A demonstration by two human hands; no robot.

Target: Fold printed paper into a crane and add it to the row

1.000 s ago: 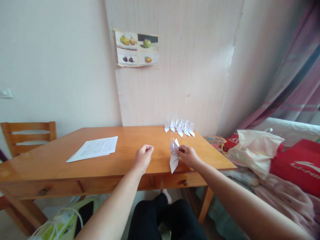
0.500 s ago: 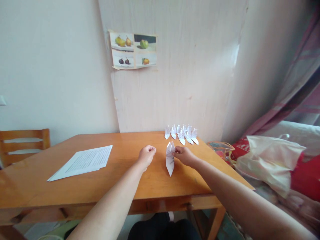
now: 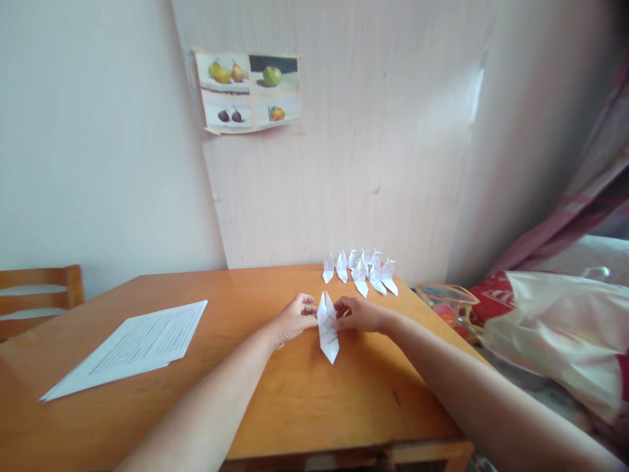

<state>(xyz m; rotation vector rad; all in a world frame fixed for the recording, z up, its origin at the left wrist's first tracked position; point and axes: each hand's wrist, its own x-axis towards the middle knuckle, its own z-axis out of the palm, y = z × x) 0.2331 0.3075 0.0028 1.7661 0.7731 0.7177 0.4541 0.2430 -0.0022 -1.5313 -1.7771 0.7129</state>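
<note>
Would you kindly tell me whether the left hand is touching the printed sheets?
Apart: the head view shows wooden tabletop between the left hand and the printed sheets.

You have a brown wooden table across the lower part of the frame, with printed paper sheets stacked slightly askew on it at the left. Right of the frame's centre, near the table's far edge, a cluster of folded white figures stands before you. Just below centre is a larger folded paper; you cannot tell whether its base touches the wood.
</note>
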